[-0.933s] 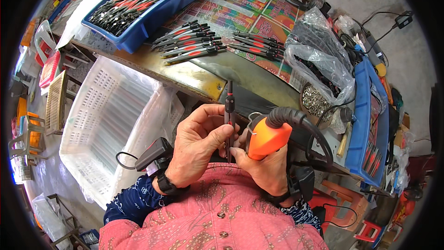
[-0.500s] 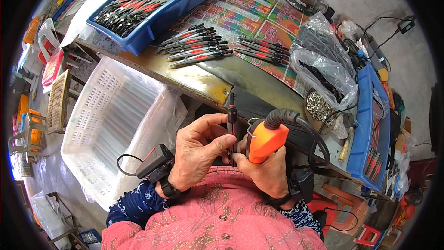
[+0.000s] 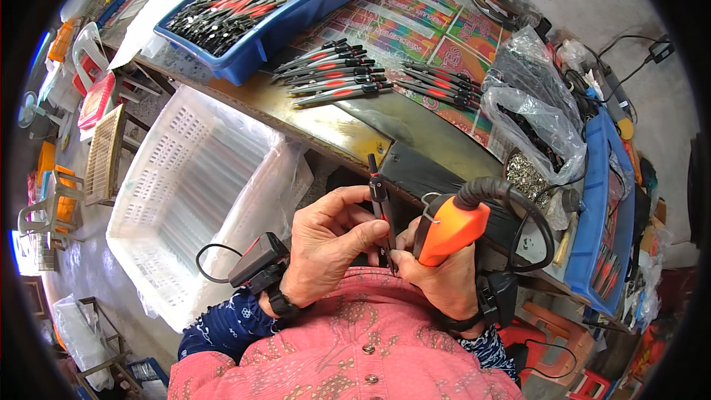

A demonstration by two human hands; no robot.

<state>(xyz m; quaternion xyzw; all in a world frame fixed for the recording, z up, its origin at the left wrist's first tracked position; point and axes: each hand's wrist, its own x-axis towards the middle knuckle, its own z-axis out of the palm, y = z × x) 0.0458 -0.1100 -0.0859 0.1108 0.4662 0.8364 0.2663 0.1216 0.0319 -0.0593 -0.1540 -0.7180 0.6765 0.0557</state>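
In front of my chest, my left hand (image 3: 329, 241) pinches a slim black-and-red drawing compass (image 3: 379, 196) between thumb and fingers. The compass stands nearly upright, its head above my fingers. My right hand (image 3: 444, 270) is wrapped round an orange electric screwdriver (image 3: 458, 233) with a thick black cable. The right thumb and fingertips also meet the lower end of the compass, where the detail is hidden. Beyond my hands, rows of similar compasses (image 3: 337, 78) lie on the table, with a second group (image 3: 441, 85) to their right.
A blue tray (image 3: 244, 67) full of compasses stands at the table's far left. To the right are a bowl of small screws (image 3: 527, 170), a clear plastic bag (image 3: 548, 130) and another blue tray (image 3: 585, 267). Left of me sits a white lined basket (image 3: 148, 207).
The surroundings have shifted right in the picture. The compass has gone from upright to a slight tilt. Both hands keep their hold, and the screwdriver sits a little farther right.
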